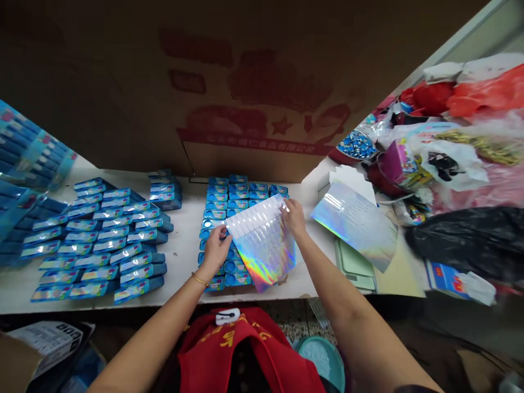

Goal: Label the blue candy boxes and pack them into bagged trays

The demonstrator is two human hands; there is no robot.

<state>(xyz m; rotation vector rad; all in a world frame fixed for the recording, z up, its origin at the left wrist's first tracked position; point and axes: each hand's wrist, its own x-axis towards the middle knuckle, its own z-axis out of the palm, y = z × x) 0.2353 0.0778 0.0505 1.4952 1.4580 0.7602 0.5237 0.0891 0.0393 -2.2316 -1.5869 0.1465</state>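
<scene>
Between my two hands is a shiny holographic sheet (266, 248) with a white strip of rectangular sections along its far edge. My left hand (216, 248) has its fingers closed at the sheet's left corner. At the upper right edge, my right hand (293, 218) pinches the sheet. Under and beside it stand rows of small blue boxes (215, 206) with round marks on their upper faces. Part of these rows is hidden by the sheet and my left hand.
Stacked blue boxes with glossy labels (102, 234) fill the table's left side. A large cardboard box (245, 82) walls off the back. On the right lie another holographic sheet (356, 224), a green case (354, 265), a bowl of blue pieces (355, 146) and plastic bags (454, 158).
</scene>
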